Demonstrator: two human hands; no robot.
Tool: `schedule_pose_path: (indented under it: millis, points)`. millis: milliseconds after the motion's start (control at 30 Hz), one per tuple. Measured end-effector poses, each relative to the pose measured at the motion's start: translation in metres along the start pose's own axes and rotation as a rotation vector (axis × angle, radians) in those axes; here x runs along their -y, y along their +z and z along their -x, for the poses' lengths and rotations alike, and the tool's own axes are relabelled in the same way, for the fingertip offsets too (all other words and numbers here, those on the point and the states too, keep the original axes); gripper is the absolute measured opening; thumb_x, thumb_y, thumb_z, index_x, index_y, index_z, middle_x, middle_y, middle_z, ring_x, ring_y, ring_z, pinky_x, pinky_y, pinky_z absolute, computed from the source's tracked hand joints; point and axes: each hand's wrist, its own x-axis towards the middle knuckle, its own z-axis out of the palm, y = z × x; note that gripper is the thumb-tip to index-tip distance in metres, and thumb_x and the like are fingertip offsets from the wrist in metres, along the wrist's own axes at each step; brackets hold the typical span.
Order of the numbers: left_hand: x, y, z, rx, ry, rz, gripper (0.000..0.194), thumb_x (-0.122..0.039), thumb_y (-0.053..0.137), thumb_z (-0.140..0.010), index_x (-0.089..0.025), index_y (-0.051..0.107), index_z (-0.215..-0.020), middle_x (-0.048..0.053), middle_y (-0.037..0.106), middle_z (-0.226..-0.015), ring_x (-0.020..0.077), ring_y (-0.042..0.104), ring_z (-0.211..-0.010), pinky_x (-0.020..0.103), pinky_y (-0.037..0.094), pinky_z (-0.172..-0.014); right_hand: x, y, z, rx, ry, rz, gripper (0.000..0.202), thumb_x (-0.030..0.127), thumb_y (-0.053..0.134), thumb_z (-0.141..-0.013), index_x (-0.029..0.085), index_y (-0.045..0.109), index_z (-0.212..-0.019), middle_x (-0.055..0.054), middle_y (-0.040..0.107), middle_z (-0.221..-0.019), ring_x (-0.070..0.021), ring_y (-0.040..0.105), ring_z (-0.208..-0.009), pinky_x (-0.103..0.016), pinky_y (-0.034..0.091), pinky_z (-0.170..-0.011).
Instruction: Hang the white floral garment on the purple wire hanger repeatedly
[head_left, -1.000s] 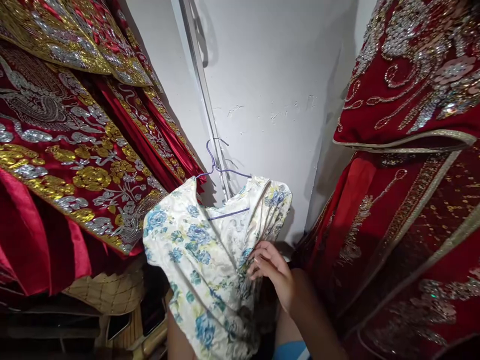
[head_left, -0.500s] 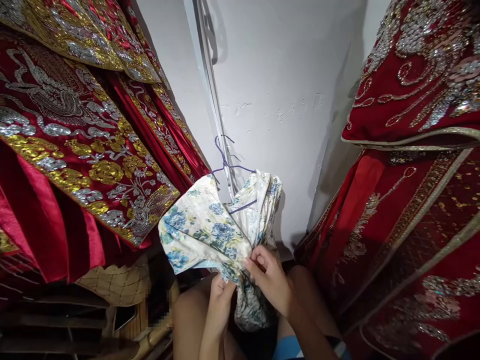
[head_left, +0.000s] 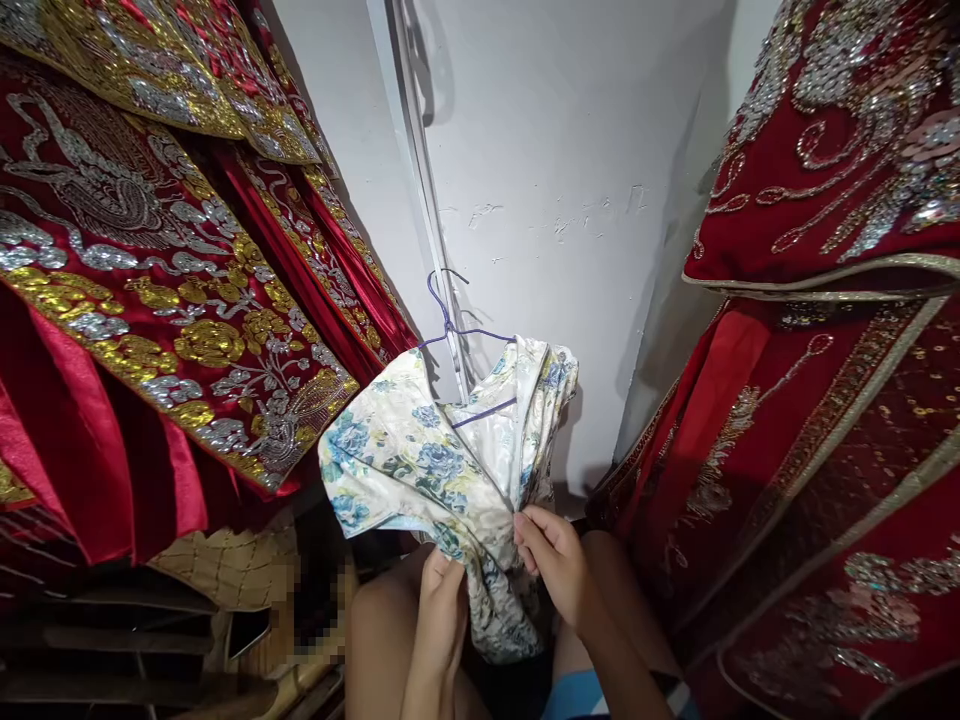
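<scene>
A white garment with blue and yellow flowers point(head_left: 439, 455) hangs on a thin purple wire hanger point(head_left: 448, 328), its lower part bunched between my knees. My left hand point(head_left: 442, 590) pinches the fabric's lower left side, below the short sleeve. With fingertips together, my right hand point(head_left: 551, 555) holds the front edge of the garment near the bottom of the neck opening. The hanger's lower bar shows inside the neckline.
Red costumes with gold and silver embroidery point(head_left: 210, 340) hang at the left. More beaded red garments point(head_left: 817, 200) hang at the right. A metal pole point(head_left: 420, 150) runs down the pale wall point(head_left: 555, 120). A dark phone-like object point(head_left: 249, 630) lies at the lower left.
My right hand has moved slightly right, drawing the front edge with it. The neck opening looks wider, and the garment's right shoulder has spread to the right.
</scene>
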Motion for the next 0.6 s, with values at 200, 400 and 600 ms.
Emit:
schedule_pose_path:
  millis: [200,400,600]
  points:
    - [0.008,0.002,-0.003,-0.578,0.850,-0.169,0.051,-0.056,0.047,-0.094,-0.023,0.058,-0.130,0.010,0.057,-0.136,0.0288,0.050,-0.131,0.041,0.041,-0.110,0.003,-0.002,0.002,-0.052,0.047,-0.067,0.048,0.059,0.055,-0.091,0.020,0.050,-0.064,0.006,0.035,-0.047,-0.0094,0.028,-0.046,-0.026,0.022,-0.048]
    - [0.022,0.008,0.008,-0.011,0.597,-0.600,0.033,-0.037,0.062,-0.091,-0.021,0.066,-0.119,0.011,0.064,-0.119,0.0273,0.060,-0.115,0.038,0.045,-0.102,0.015,0.012,0.006,0.054,0.060,-0.020,0.032,0.043,0.056,-0.091,0.018,0.056,-0.070,0.006,0.042,-0.049,-0.0098,0.036,-0.047,-0.024,0.029,-0.050]
    - [0.031,0.009,0.002,0.135,0.401,-0.467,0.031,-0.045,0.056,-0.093,-0.018,0.068,-0.086,0.004,0.063,-0.078,0.0196,0.060,-0.076,0.028,0.049,-0.075,0.031,0.011,-0.010,0.264,0.158,0.019,0.022,0.032,0.055,-0.085,0.018,0.059,-0.070,0.006,0.048,-0.044,-0.0078,0.037,-0.040,-0.021,0.029,-0.044]
